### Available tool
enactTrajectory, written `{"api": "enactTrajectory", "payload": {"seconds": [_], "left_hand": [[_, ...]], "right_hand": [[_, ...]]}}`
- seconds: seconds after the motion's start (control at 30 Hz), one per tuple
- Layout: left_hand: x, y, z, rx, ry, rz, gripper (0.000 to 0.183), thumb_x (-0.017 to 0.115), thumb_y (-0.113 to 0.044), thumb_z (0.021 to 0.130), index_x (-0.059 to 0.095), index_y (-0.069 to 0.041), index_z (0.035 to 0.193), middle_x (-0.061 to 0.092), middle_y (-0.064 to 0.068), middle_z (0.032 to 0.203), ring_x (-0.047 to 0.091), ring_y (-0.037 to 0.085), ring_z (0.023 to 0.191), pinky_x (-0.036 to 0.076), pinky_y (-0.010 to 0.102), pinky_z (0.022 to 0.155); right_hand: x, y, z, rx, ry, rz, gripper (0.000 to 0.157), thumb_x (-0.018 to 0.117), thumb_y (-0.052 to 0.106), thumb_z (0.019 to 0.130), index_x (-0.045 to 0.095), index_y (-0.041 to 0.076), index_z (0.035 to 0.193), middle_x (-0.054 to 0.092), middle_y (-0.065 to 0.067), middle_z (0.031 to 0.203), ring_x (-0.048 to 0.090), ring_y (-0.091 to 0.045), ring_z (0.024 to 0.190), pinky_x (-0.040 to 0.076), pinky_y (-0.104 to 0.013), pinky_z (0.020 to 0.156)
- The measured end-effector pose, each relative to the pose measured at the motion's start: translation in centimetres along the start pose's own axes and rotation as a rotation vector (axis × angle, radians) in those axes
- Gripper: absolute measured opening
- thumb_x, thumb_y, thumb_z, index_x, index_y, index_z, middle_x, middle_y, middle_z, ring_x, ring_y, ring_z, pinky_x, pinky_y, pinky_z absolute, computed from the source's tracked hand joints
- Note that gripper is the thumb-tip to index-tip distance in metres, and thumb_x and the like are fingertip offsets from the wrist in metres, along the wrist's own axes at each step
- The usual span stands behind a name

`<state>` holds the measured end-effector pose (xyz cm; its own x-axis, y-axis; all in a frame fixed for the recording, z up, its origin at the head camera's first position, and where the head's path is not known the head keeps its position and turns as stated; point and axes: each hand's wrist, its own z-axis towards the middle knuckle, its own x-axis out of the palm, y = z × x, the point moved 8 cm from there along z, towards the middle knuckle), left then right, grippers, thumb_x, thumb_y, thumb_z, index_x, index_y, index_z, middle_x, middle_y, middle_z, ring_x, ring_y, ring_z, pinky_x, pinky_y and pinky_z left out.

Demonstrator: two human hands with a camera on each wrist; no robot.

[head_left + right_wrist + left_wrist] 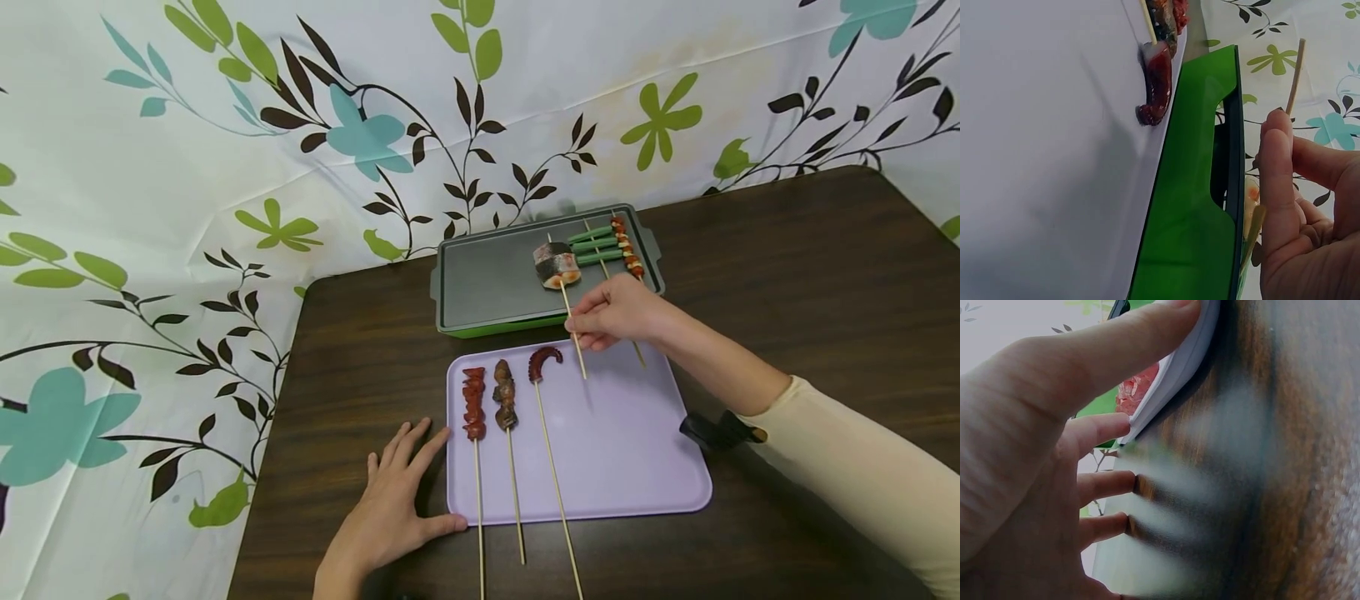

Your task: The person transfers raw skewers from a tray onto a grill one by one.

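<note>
My right hand point(618, 310) pinches the wooden stick of a skewer with a thick fish-like chunk point(557, 265), dark-skinned with an orange underside. The chunk is over the right half of a grill point(487, 279) with a grey top and green base. In the right wrist view, the pinched stick point(1297, 78) sticks up past the fingertips. My left hand point(401, 496) lies spread at the left edge of a lilac tray point(622, 450), thumb and index finger touching its rim. On the tray lie a red meat skewer point(474, 404), a brown chunky skewer point(506, 396) and a tentacle skewer point(542, 362).
At the grill's right end lie a skewer of green pods point(597, 246) and a red-and-white skewer point(627, 247), one stick reaching out over the tray. Behind the dark wooden table point(780, 275) hangs a floral cloth point(450, 100). The tray skewers' sticks overhang its near edge.
</note>
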<state>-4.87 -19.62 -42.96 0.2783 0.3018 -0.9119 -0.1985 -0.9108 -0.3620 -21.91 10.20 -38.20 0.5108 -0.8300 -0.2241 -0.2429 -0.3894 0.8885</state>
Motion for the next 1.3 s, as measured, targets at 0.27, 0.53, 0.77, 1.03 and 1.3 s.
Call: {"api": "enactTrajectory", "payload": {"seconds": [0.27,0.53,0.77,1.03,1.3], "left_hand": [[0.0,0.0,0.0,0.0,-0.006,-0.002,0.104,0.068,-0.078,0.061,0.023,-0.045,0.149,0.02,-0.001,0.158,0.011,0.031,0.146,0.014,0.079,0.097],[0.0,0.0,0.1,-0.006,0.002,-0.008,0.105,0.068,-0.078,0.061,0.023,-0.045,0.149,0.02,-0.001,0.158,0.01,0.031,0.146,0.013,0.078,0.097],[-0.1,0.0,0.0,-0.006,-0.001,-0.01,0.105,0.07,-0.076,0.06,0.023,-0.045,0.149,0.021,0.0,0.158,0.01,0.032,0.146,0.013,0.079,0.097],[-0.1,0.0,0.0,-0.007,-0.005,-0.009,0.105,0.07,-0.076,0.06,0.024,-0.045,0.149,0.021,0.0,0.157,0.011,0.032,0.146,0.013,0.079,0.097],[-0.1,-0.1,0.0,-0.002,-0.011,-0.008,0.105,0.07,-0.076,0.06,0.024,-0.044,0.149,0.022,0.0,0.157,0.011,0.032,0.146,0.014,0.079,0.097]], "right_hand": [[-0.2,0.5,-0.1,-0.001,-0.029,-0.019,0.032,0.069,0.015,0.088,0.065,-0.011,0.107,0.072,-0.01,0.076,0.069,-0.015,0.065,0.058,-0.035,0.064],[-0.4,0.6,0.3,-0.015,-0.066,-0.063,0.031,0.068,0.014,0.089,0.067,-0.012,0.104,0.071,-0.011,0.071,0.069,-0.017,0.061,0.058,-0.033,0.061],[-0.6,0.1,0.7,0.006,-0.087,-0.111,0.027,0.067,0.014,0.089,0.068,-0.01,0.102,0.071,-0.01,0.07,0.07,-0.021,0.065,0.058,-0.035,0.062],[-0.6,0.1,0.5,0.012,-0.085,-0.131,0.025,0.067,0.013,0.089,0.069,-0.008,0.102,0.071,-0.01,0.071,0.071,-0.023,0.066,0.057,-0.042,0.067],[-0.6,0.4,-1.1,-0.005,-0.058,-0.178,0.025,0.067,0.016,0.09,0.07,-0.007,0.098,0.071,-0.01,0.073,0.071,-0.027,0.071,0.058,-0.041,0.066]]}}
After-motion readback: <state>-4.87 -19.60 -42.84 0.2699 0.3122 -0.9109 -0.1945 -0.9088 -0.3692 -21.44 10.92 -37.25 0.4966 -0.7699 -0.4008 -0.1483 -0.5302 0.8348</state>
